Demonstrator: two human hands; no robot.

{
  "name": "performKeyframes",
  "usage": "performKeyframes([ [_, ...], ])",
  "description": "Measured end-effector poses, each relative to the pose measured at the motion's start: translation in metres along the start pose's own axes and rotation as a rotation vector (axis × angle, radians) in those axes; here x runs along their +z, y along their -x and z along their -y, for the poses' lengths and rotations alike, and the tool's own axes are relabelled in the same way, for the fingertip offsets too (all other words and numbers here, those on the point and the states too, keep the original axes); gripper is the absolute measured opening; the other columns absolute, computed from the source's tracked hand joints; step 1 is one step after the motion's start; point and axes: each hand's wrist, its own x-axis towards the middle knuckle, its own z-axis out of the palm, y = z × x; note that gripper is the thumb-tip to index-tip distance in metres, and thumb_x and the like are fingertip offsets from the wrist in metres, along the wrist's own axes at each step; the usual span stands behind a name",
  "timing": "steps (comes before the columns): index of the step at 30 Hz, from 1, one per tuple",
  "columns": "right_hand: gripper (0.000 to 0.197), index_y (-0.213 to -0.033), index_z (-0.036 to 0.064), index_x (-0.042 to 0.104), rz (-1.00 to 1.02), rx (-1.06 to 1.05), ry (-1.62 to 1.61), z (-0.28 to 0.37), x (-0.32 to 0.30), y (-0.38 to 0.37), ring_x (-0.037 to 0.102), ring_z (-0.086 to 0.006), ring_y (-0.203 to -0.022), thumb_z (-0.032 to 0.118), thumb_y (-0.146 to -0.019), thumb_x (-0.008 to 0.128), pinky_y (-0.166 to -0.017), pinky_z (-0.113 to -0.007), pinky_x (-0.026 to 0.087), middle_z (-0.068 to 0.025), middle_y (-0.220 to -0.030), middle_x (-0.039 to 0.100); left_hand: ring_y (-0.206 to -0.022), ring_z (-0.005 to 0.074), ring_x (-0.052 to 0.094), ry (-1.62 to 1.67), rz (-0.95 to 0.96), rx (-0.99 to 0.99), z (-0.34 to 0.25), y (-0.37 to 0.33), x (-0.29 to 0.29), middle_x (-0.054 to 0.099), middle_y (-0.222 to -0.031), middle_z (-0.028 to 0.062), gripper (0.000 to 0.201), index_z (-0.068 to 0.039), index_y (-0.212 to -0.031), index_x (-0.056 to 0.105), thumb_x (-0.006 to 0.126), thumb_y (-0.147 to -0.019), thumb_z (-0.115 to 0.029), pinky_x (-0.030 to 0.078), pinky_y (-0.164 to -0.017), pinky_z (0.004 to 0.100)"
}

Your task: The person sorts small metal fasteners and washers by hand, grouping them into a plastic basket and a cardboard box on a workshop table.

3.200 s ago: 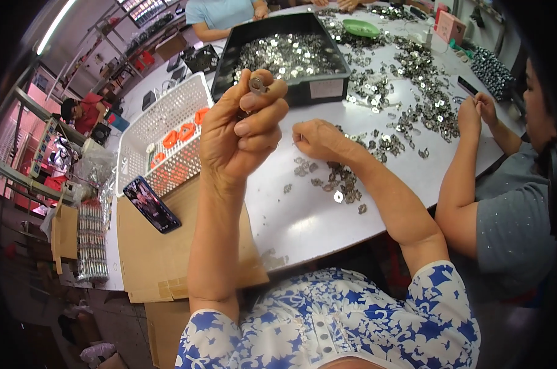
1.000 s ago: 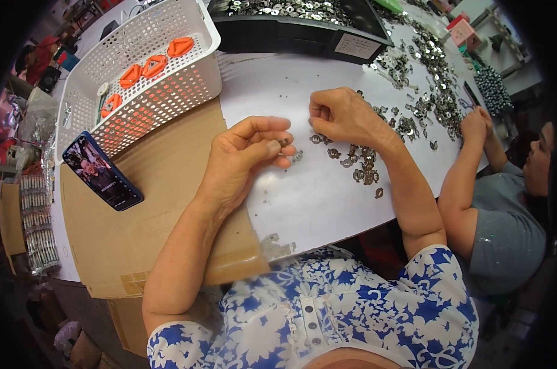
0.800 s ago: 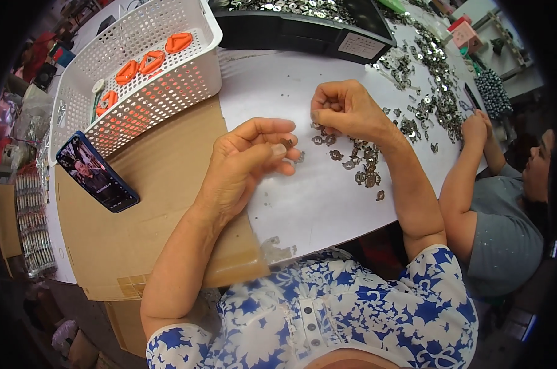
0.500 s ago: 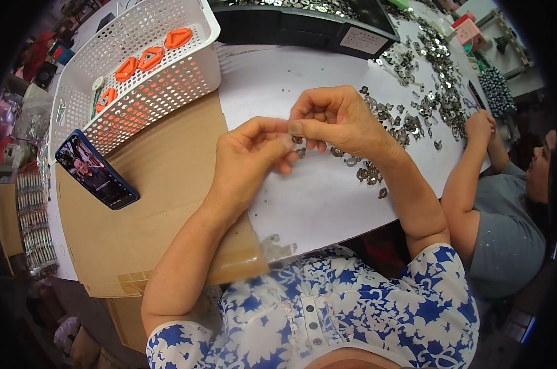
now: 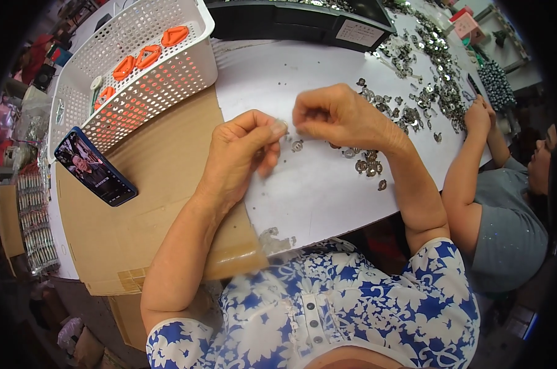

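Observation:
My left hand (image 5: 244, 147) is over the white tabletop, thumb and forefinger pinched on a small metal piece (image 5: 284, 125) that mostly hides behind the fingertips. Just to its right is my right hand (image 5: 340, 117), its fingers curled and smeared by motion, so whether it holds anything is unclear. Below the gap between the hands lies a single flat metal piece (image 5: 297, 146). Several similar pieces (image 5: 369, 163) lie loose under and beside my right wrist.
A white perforated basket (image 5: 137, 117) with orange triangular parts stands at left on cardboard (image 5: 168, 166), behind a propped phone (image 5: 96, 167). At the back is a black bin (image 5: 278, 23) of metal pieces. More pieces (image 5: 435, 92) spread rightward, near another person's hands (image 5: 478, 117).
My hands have come apart. The left has shifted slightly left, keeping its pinch, while the right has pulled away to the right and blurred. The lone metal piece between them is now more exposed.

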Motion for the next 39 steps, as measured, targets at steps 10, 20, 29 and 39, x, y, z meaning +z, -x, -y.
performKeyframes([
  [10,0.009,-0.082,0.0,0.064,0.043,-0.227,0.38,-0.012,0.011,0.0,0.065,-0.0271,-0.07,0.007,-0.085,0.069,-0.07,-0.04,0.053,-0.0112,-0.077,0.067,-0.058,0.009,0.059,0.24,0.037,0.016,-0.008,0.0,-0.012,0.067,-0.077,0.01,0.015,-0.005,-0.082,0.058,0.063,-0.094,-0.012,0.031,-0.04,0.019],
  [20,0.013,-0.089,0.0019,0.069,0.218,-0.049,-0.344,0.001,0.009,-0.002,0.055,-0.0028,-0.065,0.015,-0.09,0.071,-0.058,-0.021,0.045,0.0038,-0.072,0.061,-0.054,0.0087,0.06,-0.043,0.011,-0.025,-0.01,0.005,-0.002,0.066,-0.076,0.0086,0.007,-0.003,-0.085,0.06,0.064,-0.089,-0.008,0.033,-0.041,0.0172],
  [29,0.012,-0.091,0.0027,0.068,0.061,0.19,-0.293,0.005,0.016,-0.006,0.057,-0.0043,-0.064,0.013,-0.089,0.073,-0.056,-0.022,0.047,0.0027,-0.073,0.061,-0.056,0.0069,0.06,-0.114,-0.018,0.024,-0.01,0.0,-0.016,0.068,-0.076,0.0083,0.009,-0.005,-0.085,0.062,0.061,-0.092,-0.009,0.031,-0.04,0.0176],
  [39,0.014,-0.093,0.0012,0.064,0.123,-0.438,0.33,0.002,0.046,-0.004,0.066,-0.0293,-0.072,0.004,-0.082,0.071,-0.065,-0.039,0.052,-0.0117,-0.084,0.066,-0.058,0.0083,0.059,0.059,-0.137,0.144,-0.008,0.001,-0.024,0.065,-0.078,0.0078,0.008,-0.004,-0.097,0.062,0.065,-0.091,-0.008,0.033,-0.042,0.0174],
])
